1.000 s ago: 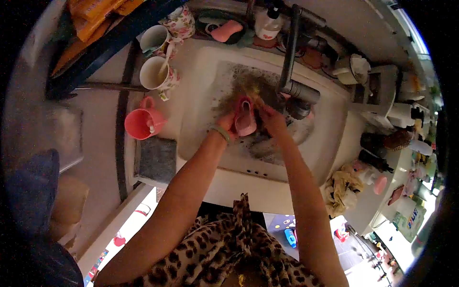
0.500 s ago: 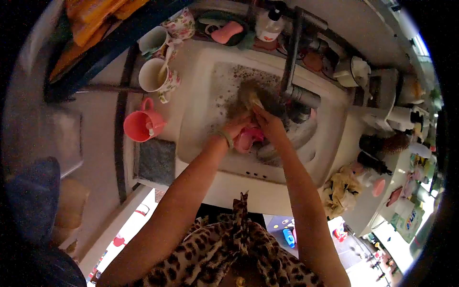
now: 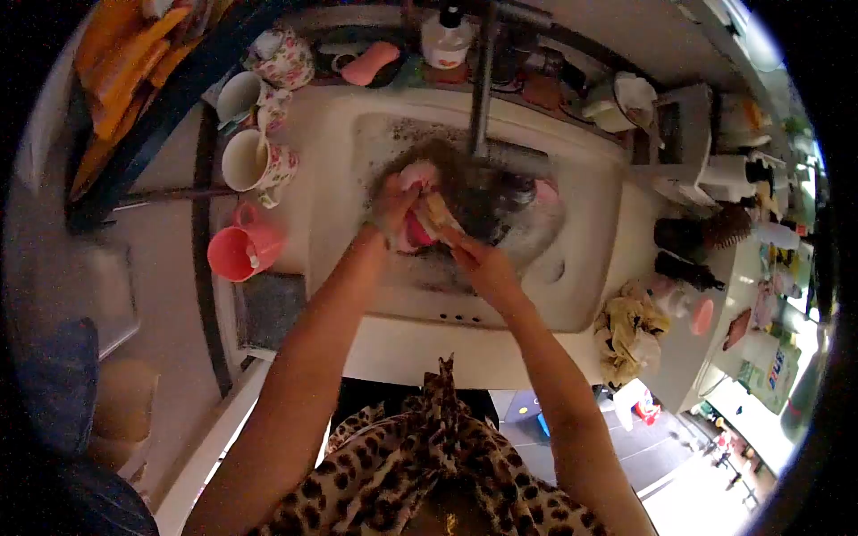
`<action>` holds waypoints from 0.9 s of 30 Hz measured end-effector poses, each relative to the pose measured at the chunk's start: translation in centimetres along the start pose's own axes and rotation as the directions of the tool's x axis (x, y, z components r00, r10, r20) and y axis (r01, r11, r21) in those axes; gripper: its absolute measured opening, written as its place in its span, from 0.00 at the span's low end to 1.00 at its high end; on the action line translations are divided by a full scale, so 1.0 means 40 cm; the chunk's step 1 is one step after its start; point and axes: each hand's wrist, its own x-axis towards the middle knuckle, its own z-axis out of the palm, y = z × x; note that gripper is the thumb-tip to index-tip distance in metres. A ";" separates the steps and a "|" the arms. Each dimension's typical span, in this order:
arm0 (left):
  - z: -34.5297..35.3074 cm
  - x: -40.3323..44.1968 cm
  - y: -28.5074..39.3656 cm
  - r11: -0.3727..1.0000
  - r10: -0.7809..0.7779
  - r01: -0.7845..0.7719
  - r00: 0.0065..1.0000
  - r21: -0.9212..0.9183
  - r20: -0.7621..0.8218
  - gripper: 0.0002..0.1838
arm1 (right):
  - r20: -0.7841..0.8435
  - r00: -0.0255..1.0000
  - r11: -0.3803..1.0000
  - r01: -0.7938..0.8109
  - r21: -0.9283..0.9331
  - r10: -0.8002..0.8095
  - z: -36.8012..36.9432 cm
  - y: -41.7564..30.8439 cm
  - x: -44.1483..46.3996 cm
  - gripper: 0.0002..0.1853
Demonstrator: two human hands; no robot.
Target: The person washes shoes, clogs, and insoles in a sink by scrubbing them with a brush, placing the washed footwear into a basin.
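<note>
Over the dark, sudsy water of the white sink [image 3: 585, 277], my left hand [image 3: 391, 204] grips a pink shoe [image 3: 417, 228] on its left side. My right hand [image 3: 478, 259] is closed on the handle of a light brush [image 3: 438, 213], whose head rests against the shoe. Another pale pink item [image 3: 543, 191] lies partly in the water at the right, near the faucet [image 3: 483, 89]. Foam and dirt specks float around both hands.
A pink mug [image 3: 234, 254] and floral cups [image 3: 243, 161] line the left ledge. Pink soap [image 3: 370, 62] and a pump bottle [image 3: 447, 40] stand behind the sink. A crumpled beige cloth [image 3: 631, 335] lies at right, near a hairbrush [image 3: 728, 226].
The view has shifted. The shoe has been turned and moved up and left, away from the near rim; the brush in my right hand now lies across it.
</note>
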 end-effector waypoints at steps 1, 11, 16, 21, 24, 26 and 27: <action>0.000 -0.015 0.006 0.975 -0.014 0.023 0.999 0.223 -0.041 0.21 | 0.032 0.999 1.000 0.006 -0.009 -0.006 -0.035 -0.022 -0.033 0.21; 0.316 -0.044 0.239 0.308 0.328 -0.379 0.903 0.873 0.276 0.19 | -0.210 0.952 0.922 -0.135 0.363 0.222 -0.140 0.226 -0.166 0.21; 0.418 0.123 0.212 -0.140 0.348 -0.660 0.665 0.738 0.661 0.17 | -0.231 0.947 0.951 -0.161 0.265 0.225 -0.107 0.192 -0.199 0.20; 0.268 0.186 -0.003 0.539 0.063 -0.622 0.702 0.569 0.709 0.20 | -0.277 0.949 0.977 -0.100 0.191 0.151 -0.101 0.207 -0.198 0.20; 0.223 0.142 0.033 0.807 -0.209 -0.095 0.878 0.583 0.431 0.25 | -0.337 0.931 0.990 -0.135 0.040 0.140 -0.129 0.159 -0.150 0.19; 0.179 0.109 -0.023 0.773 -0.283 0.045 0.917 0.632 0.281 0.29 | -0.369 0.906 0.977 -0.212 0.033 0.209 -0.141 0.127 -0.101 0.19; 0.155 0.095 -0.067 0.743 -0.290 0.066 0.929 0.666 0.230 0.31 | -0.392 0.888 0.970 -0.237 0.058 0.240 -0.148 0.121 -0.071 0.19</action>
